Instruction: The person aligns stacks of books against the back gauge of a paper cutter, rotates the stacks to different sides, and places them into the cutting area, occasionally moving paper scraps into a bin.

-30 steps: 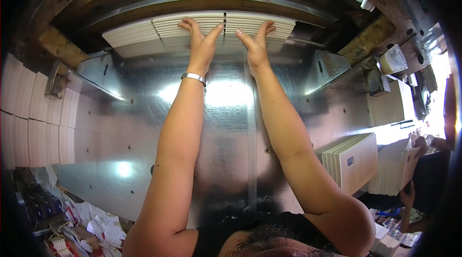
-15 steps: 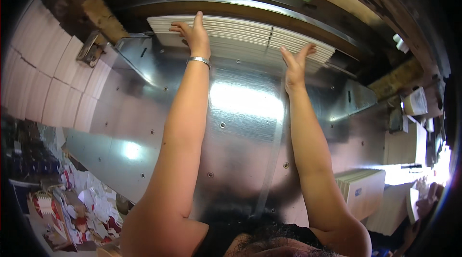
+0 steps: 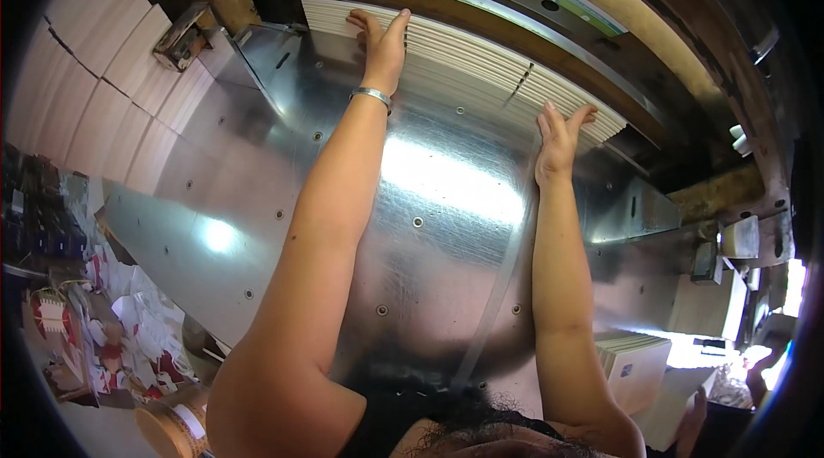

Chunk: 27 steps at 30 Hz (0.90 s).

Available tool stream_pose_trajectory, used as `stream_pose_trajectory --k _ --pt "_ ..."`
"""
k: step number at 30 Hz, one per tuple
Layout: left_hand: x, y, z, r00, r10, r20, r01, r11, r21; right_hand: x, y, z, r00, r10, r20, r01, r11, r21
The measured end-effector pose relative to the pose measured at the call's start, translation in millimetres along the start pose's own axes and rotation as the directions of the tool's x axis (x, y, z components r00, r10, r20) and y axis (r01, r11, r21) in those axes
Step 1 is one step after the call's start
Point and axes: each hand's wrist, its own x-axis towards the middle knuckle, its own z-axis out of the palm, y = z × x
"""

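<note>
A long, low stack of pale layered sheets (image 3: 468, 53) lies at the far side of the shiny metal table (image 3: 455, 273), along a dark bar. A narrow dark gap splits the stack right of its middle. My left hand (image 3: 383, 54), with a silver bracelet at the wrist, is at the stack's left part, its fingers and thumb spread. Near the right end, my right hand (image 3: 560, 142) is at the stack's near edge with its fingers apart. Neither hand grips anything. Whether the palms press on the sheets is hard to tell.
Tall stacks of pale sheets (image 3: 94, 63) stand on the left beside a worn metal block (image 3: 182, 37). Paper scraps (image 3: 129, 321) fill the lower left. At the right are a stack of boards (image 3: 633, 370) and a pale container (image 3: 740, 237). A metal bar (image 3: 481, 16) runs behind the stack.
The whole view has turned and shifted, so the stack now slants down to the right. Both hands stay at about the same places along it. My right fingers look slightly closer together.
</note>
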Motion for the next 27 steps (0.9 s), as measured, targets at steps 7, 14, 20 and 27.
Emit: stream_pose_trajectory --k 7,14,20,27 --pt "5 -1 -3 0.998 0.061 0.028 -0.061 0.998 0.027 -10 -18 10 1.000 -0.003 0.016 0.000 0.990 0.143" --pt "-2 1 -2 0.999 0.039 0.024 -0.040 0.999 0.034 -10 -16 7 1.000 0.004 0.000 -0.004 0.996 0.086" --pt "-2 7 1 0.999 0.035 0.032 -0.036 0.998 0.046 -7 -15 5 1.000 -0.009 0.005 0.008 0.994 0.111" --pt "0 1 -3 0.999 0.032 0.031 -0.033 0.999 0.038 -7 -15 7 0.999 -0.005 0.032 0.000 0.991 0.137"
